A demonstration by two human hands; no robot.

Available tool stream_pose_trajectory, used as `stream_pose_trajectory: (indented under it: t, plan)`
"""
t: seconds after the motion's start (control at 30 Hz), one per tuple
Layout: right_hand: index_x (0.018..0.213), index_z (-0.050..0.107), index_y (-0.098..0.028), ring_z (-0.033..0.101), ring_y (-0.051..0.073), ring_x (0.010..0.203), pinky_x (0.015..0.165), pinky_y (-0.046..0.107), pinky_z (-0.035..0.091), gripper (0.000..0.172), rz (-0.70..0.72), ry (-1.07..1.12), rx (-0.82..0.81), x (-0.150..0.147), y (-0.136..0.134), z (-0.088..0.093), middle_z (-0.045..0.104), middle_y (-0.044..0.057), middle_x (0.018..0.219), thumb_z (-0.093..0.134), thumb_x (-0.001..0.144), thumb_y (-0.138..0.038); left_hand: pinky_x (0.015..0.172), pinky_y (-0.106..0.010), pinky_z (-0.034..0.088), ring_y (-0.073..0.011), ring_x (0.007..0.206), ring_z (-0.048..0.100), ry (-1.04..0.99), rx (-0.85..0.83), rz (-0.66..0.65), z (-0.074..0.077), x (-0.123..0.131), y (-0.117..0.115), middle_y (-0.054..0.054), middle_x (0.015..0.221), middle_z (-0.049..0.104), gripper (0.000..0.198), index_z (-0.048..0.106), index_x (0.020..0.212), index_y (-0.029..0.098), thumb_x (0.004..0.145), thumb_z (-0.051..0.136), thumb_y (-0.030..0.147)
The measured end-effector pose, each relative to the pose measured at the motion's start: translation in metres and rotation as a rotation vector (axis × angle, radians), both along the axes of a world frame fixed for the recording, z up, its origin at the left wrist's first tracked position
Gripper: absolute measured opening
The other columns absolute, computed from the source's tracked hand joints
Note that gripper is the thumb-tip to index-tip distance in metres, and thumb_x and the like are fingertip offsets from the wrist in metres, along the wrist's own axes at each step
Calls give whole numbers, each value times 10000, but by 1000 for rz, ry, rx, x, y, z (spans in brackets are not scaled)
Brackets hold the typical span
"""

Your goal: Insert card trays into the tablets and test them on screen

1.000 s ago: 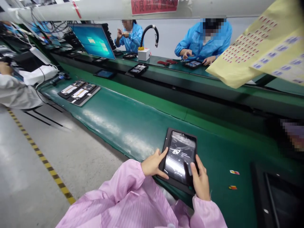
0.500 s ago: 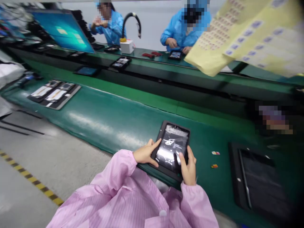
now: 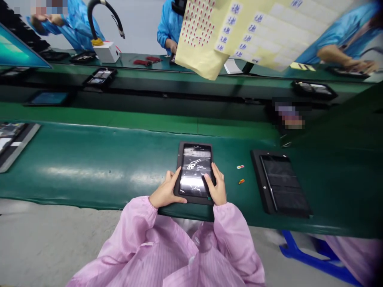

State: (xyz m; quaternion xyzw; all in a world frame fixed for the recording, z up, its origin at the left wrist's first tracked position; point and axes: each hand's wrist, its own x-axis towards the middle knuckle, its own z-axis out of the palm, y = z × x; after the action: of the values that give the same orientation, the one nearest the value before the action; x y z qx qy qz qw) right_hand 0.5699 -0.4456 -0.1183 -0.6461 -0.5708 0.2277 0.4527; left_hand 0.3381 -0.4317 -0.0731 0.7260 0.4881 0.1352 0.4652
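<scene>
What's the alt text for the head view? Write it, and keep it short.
The left hand and right hand grip a black-framed tablet showing a logo, on a green workbench, with pink striped sleeves nearest the camera. A dark tablet lies to the right, a yellow sticker sheet hangs above, and co-workers in blue work beyond.

Left hand [image 3: 166,191], right hand [image 3: 216,187], close together

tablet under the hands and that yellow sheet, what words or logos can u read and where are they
"HY": stylised logo on the screen of the tablet
Smaller lines beside that logo: too small to read clearly
Printed labels on the yellow sheet: too small to read
Two small stickers on the green mat: too small to read
</scene>
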Motion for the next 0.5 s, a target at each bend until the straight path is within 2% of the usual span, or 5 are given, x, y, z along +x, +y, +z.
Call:
stream_pose_trajectory:
  t: [0.27, 0.33, 0.4, 0.43, 0.5]
  plan:
    - [1383, 507, -218, 418, 261, 1349, 1108, 499, 341, 604, -21, 5, -24, -2, 1, 4, 478, 121, 1452, 512, 881, -553, 1023, -498, 410, -277, 1129, 448, -33, -21, 69, -7, 4, -7, -66, 1148, 290, 1165, 43, 1523, 317, 647, 804, 413]
    - [1364, 526, -210, 425, 259, 1342, 1110, 498, 338, 584, -40, 30, -3, -3, 0, 3, 493, 125, 1439, 520, 879, -536, 1030, -508, 404, -283, 1146, 445, -15, -41, 77, -4, 4, -5, -69, 1150, 295, 1127, 84, 1521, 311, 654, 800, 389]
    - [1326, 560, -198, 442, 259, 1324, 1099, 492, 354, 551, -66, 88, 26, -3, 0, 1, 520, 132, 1411, 541, 874, -512, 1057, -520, 376, -296, 1181, 422, 1, 11, 109, 11, 6, -2, -78, 1171, 302, 1079, 166, 1507, 286, 647, 808, 391]
    - [1305, 575, -192, 460, 258, 1306, 1081, 485, 377, 532, -82, 121, 39, -3, 0, -1, 534, 137, 1394, 543, 875, -503, 1059, -514, 376, -289, 1178, 421, -9, 81, 140, 25, 7, -2, -82, 1184, 308, 1039, 213, 1492, 273, 649, 807, 404]
    - [1268, 597, -179, 504, 249, 1258, 1033, 460, 429, 497, -115, 178, 57, -2, 1, -3, 564, 145, 1352, 513, 894, -496, 1006, -464, 429, -238, 1091, 465, -112, 292, 188, 62, 8, -8, -78, 1166, 353, 882, 315, 1435, 263, 698, 773, 422]
